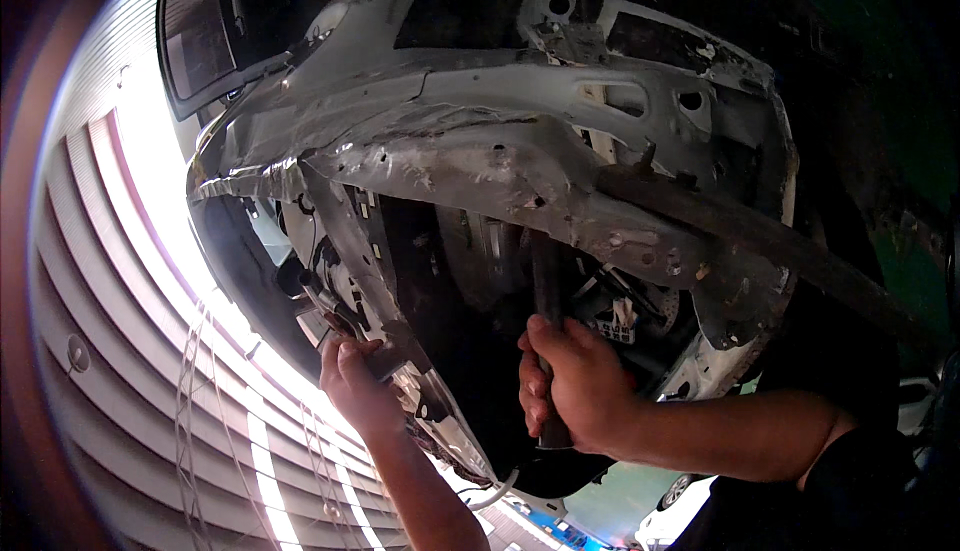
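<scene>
A damaged grey car body point(480, 101), stripped to bare dented metal, fills the upper middle of the view. My right hand point(575, 386) is closed around a dark metal bar point(547, 291) that reaches up under the crumpled grey panel point(470, 166). My left hand point(355, 381) grips the lower edge of a bent metal strut point(400, 346) beside the dark cavity point(450, 321) of the bodywork.
A long rusty bar point(780, 241) runs diagonally from the panel toward the right. A raised dark hatch with a window point(215, 31) stands at upper left. A ribbed metal shutter wall point(120, 331) with bright light stripes is on the left. Loose wires point(195, 401) hang there.
</scene>
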`<act>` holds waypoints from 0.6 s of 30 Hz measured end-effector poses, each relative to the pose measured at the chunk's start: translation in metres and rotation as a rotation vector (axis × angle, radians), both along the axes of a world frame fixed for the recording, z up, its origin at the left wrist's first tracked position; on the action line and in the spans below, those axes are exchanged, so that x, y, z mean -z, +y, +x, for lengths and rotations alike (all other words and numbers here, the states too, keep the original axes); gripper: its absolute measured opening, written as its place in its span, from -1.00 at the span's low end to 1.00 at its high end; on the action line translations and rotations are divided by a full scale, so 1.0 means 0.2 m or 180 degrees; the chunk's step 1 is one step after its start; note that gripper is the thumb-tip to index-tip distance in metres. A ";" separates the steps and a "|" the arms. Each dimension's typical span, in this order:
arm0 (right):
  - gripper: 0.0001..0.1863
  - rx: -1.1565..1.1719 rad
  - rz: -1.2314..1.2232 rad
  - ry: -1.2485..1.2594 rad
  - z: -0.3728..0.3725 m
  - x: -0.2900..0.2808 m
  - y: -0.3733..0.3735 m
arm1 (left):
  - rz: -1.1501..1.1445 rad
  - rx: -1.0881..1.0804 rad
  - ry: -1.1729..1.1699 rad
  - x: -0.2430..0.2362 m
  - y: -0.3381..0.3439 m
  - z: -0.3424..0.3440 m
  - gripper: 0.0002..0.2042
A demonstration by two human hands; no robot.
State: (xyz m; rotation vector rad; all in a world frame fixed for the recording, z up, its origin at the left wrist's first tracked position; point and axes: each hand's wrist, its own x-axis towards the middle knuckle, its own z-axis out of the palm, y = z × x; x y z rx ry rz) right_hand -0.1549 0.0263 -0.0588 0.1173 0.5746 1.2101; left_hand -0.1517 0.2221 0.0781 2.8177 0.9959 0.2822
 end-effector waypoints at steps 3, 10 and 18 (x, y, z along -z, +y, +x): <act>-0.72 -0.0177 0.0860 -0.0350 -0.04 -0.09 0.01 | 0.0030 -0.0029 0.0026 0.00 -0.04 0.01 -0.70; -0.75 -0.0686 -0.0636 -0.0929 -0.07 -0.03 -0.11 | 0.0610 0.0282 0.0130 0.04 -0.09 -0.02 -0.82; -0.72 -0.1573 -0.1382 -0.3066 -0.24 -0.02 -0.59 | -0.0158 -0.0367 -0.1730 0.02 -0.33 -0.43 -0.92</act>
